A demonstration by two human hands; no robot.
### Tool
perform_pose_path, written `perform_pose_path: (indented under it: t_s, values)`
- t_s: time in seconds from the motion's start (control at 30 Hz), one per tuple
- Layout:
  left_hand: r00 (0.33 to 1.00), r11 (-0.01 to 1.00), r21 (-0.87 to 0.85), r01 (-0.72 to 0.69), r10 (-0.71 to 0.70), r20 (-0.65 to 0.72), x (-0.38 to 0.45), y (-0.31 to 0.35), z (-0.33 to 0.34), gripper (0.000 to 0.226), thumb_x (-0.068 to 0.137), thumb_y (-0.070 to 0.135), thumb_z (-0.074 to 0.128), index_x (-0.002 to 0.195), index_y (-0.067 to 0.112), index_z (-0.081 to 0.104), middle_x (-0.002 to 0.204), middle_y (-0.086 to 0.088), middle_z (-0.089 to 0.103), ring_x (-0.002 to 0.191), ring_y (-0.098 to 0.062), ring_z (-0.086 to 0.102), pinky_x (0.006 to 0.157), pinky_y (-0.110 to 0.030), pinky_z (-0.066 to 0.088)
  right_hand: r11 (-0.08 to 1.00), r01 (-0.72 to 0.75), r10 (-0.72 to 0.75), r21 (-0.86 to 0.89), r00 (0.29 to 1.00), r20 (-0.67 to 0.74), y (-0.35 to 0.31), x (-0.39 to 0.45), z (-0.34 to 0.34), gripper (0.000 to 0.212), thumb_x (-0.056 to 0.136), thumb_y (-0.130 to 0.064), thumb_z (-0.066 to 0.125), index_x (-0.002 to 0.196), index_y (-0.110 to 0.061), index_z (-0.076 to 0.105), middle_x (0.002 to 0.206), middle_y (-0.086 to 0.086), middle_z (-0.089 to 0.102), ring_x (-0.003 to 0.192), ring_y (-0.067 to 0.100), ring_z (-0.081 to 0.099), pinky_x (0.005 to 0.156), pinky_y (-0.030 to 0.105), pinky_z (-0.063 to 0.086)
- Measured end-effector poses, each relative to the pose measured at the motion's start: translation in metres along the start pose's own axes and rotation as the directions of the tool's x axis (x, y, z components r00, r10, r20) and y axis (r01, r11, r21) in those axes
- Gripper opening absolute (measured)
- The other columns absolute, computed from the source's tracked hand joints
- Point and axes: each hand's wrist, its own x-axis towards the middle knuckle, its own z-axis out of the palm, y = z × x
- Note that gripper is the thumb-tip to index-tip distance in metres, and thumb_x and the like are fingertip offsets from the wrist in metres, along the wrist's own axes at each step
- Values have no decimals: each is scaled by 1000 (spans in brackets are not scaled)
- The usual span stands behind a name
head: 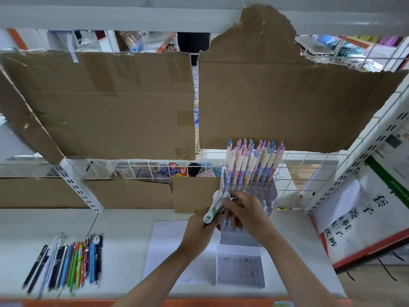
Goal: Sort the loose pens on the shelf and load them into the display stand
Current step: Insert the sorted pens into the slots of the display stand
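While both hands [241, 212] grip pens [215, 209] — stand [247, 227] beneath (shelf [124, 229] edge near)

Clear glossy plastic display stand [240, 271], matt brown cardboard [99, 103], white metal shelf [124, 240].

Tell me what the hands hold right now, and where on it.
The left hand grips a small bunch of pens by the lower barrels. The right hand pinches the bunch higher up, over the stand.

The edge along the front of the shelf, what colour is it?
Orange, in the head view: shelf edge.
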Motion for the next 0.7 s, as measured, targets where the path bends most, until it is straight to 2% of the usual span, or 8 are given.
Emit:
perform_pose_path:
  t_s: [0.1, 0.17, 0.27, 0.33, 0.43, 0.53, 0.6, 0.7]
  values:
    - [1000, 999, 32, -23, 23, -10, 2, -1, -2, 23, 93, 24, 57, 70, 22, 60, 57, 9, 61, 50, -5, 47, 51, -18, 33, 1000, 12, -12, -7, 1000, -16, 1, 1, 2, 16, 95, -17, 53, 82, -19, 62, 62, 12, 66, 44, 24, 53, 44, 28, 42]
    - [999, 998, 47, -29, 30, -13, 3, -2, -3, 23, 93, 23, 58, 70, 22, 59, 58, 9, 60, 50, -3, 46, 50, -16, 33, 996, 1, 5, 84, 998, -70, 1, 1, 3, 19, 95, -13, 51, 78, -10, 57, 62, 15, 63, 43, 21, 50, 43, 27, 39]
    - [999, 996, 85, -38, 40, -13, 2, -2, -3, 22, 93, 20, 57, 72, 16, 60, 56, 9, 58, 50, -2, 47, 51, -14, 32, 972, -15, 48, 236, 990, -135, -1, 1, -2, 21, 97, -9, 45, 83, 5, 52, 62, 11, 60, 41, 16, 45, 41, 24, 36]
    - [998, 993, 102, -58, 58, 3, 0, -2, 1, 18, 94, 21, 55, 81, 11, 62, 58, 7, 57, 51, -1, 49, 52, -12, 33, 974, -24, 51, 226, 992, -115, -1, 2, -3, 21, 97, -13, 47, 84, 2, 53, 63, 14, 59, 43, 17, 47, 42, 26, 37]
    - [998, 989, 132, -62, 63, -4, 0, -1, 6, 9, 94, 20, 54, 87, 19, 59, 63, 7, 58, 54, 0, 52, 54, -10, 35, 990, -53, 71, 133, 988, -136, -3, 2, -2, 24, 94, -22, 55, 78, -4, 56, 61, 13, 62, 44, 18, 50, 45, 29, 42]
    - [999, 986, 161, -51, 53, -9, -2, -5, 5, 9, 93, 16, 56, 90, 24, 57, 64, 9, 58, 57, 2, 53, 55, -10, 36, 982, -127, 146, 140, 980, -138, -3, 4, -3, 24, 93, -18, 58, 75, -2, 59, 62, 11, 66, 46, 18, 57, 47, 28, 48]
    - [999, 976, 214, -49, 51, -2, -2, -10, 3, 8, 93, 18, 56, 88, 24, 57, 65, 9, 59, 57, -1, 52, 54, -12, 35, 968, -179, 197, 174, 977, -87, -2, 5, -4, 23, 95, -14, 53, 78, 1, 58, 63, 14, 66, 50, 22, 60, 48, 30, 49]
    - [999, 967, 255, -26, 33, -21, -1, -12, -2, 11, 94, 24, 54, 102, 19, 60, 76, 3, 65, 67, -13, 58, 58, -21, 41, 974, -178, 185, 137, 982, -41, -4, 7, -6, 21, 97, -6, 40, 83, 0, 54, 66, 12, 63, 53, 19, 57, 50, 27, 47]
